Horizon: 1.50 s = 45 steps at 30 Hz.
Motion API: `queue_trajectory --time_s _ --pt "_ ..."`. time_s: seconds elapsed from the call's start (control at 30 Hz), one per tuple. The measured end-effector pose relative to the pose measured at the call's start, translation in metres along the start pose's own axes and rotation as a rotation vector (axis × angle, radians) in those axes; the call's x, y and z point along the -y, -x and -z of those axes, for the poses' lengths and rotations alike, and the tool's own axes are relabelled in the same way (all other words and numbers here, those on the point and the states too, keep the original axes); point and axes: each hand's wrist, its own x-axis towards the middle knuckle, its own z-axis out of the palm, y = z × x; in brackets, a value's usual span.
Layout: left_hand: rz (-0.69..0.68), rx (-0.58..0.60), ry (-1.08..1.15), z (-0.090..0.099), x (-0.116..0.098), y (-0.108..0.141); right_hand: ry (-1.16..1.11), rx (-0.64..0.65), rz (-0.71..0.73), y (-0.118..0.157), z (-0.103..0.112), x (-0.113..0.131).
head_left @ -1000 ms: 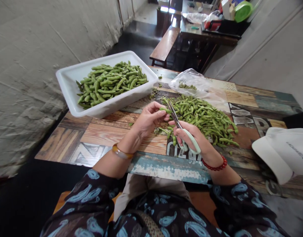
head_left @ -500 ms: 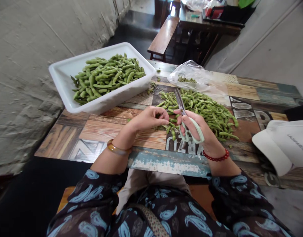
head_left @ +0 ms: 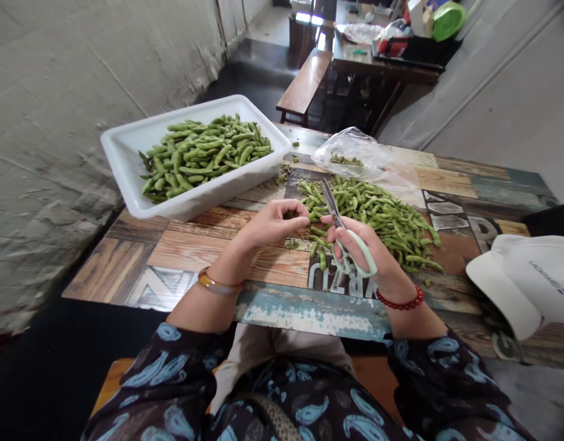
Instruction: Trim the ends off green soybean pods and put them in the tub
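Observation:
My right hand (head_left: 359,245) is closed around scissors (head_left: 333,205) with pale green handles, their blades pointing up and away. My left hand (head_left: 277,222) is just left of it, thumb and fingertips pressed together in a pinch; anything between them is too small to make out. Under and beyond both hands lies a loose pile of green pods (head_left: 387,214) on the patchwork-patterned table (head_left: 203,248). A white tub (head_left: 197,205) at the back left holds a large heap of green pods (head_left: 208,153).
Behind the pile lies a clear plastic bag (head_left: 350,147) with small green scraps. A white cap (head_left: 530,278) rests at the table's right side. Farther back stand a wooden bench (head_left: 304,82) and a second table (head_left: 383,70) with things on it.
The view has tilted up slightly, so the table and tub appear lower. My left hand has drawn a little away from the scissors. The scissors are still in my right hand.

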Motion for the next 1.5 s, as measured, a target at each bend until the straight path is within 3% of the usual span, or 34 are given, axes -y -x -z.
queue_trajectory --time_s 0.2,0.37,0.57,0.83,1.33,1.5 --pt "0.076 -0.115 0.278 0.0006 -0.0044 0.0023 0.009 0.142 0.07 0.0021 -0.0038 0.0052" --pt "0.07 -0.178 0.282 -0.0022 -0.0024 0.0015 0.074 0.234 0.124 0.004 -0.0023 0.0075" --pt "0.084 -0.165 0.251 -0.0039 -0.003 0.0015 0.135 0.254 0.154 0.0023 0.0005 0.0024" --pt "0.114 -0.136 0.268 -0.006 -0.0015 0.0004 0.186 0.235 0.157 0.001 -0.0007 0.0022" --pt "0.078 -0.097 0.227 -0.005 0.0021 -0.0001 0.174 0.181 -0.004 0.0013 -0.0054 0.0054" --pt "0.133 -0.174 0.384 -0.0043 0.0046 -0.0006 0.081 0.098 -0.024 0.0014 -0.0065 0.005"
